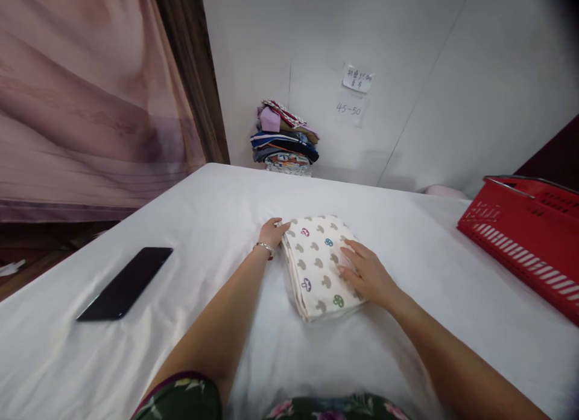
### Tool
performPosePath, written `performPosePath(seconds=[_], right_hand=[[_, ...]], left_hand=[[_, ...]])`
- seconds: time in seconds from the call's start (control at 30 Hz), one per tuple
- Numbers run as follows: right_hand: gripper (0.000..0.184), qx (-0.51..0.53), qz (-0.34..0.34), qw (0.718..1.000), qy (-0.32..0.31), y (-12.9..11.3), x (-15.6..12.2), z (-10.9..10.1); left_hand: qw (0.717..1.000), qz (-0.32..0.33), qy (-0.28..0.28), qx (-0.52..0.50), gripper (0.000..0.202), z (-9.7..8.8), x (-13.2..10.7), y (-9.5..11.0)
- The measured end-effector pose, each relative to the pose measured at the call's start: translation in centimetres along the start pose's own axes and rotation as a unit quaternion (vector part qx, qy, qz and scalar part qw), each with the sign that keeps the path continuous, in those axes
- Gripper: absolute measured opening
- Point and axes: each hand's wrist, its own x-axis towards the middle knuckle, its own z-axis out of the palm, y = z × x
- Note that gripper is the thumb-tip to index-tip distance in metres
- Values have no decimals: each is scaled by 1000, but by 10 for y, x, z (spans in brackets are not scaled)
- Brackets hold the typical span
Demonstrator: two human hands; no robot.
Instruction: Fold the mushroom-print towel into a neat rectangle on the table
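Observation:
A folded white cloth [319,263] printed with grey and coloured mushrooms lies on the white-covered surface in front of me. Its layers show along the left and near edges. My left hand [271,232], with a bracelet at the wrist, is at the cloth's far left corner; the thumb touches the top and the other fingers lie beside the edge, partly hidden. My right hand [364,272] rests on the cloth's right side with its fingers spread and stretched out, covering some of the print.
A black phone [126,284] lies at the left. At the right stands a red plastic basket [525,239] with a metal handle. Several folded clothes form a stack [286,139] by the wall, below and left of paper notes [357,79]. A pink curtain [90,106] hangs at the left.

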Motion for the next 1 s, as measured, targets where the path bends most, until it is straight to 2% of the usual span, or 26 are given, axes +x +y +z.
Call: performPosePath(seconds=[0.13,0.23,0.3,0.4,0.53,0.63,0.73,0.87,1.0], right_hand=[[47,-71,35,995,-58,27,0,20],[47,-46,31,997,-54,31,-2,23],[46,-11,60,998,-36,35,-2,18],[49,15,166,986,-20,45,-1,8],[64,62,309,945,-89,59,-1,0],[79,124,371,913,-113,63,-1,-2],[87,184,373,902,-117,58,6,2],[86,233,331,909,-96,43,25,16],[75,235,316,915,-90,34,37,28]], left_hand=[[999,36,19,23,45,1,-4,1],[998,44,25,25,43,1,-6,3],[998,46,30,24,43,1,-6,2],[998,50,36,26,42,2,-4,1],[997,66,44,1,38,3,-4,3],[994,88,66,-21,34,0,-4,10],[988,101,112,-32,34,-10,-2,17],[977,104,182,-32,36,-33,5,13],[984,36,174,-12,38,-48,10,-1]])
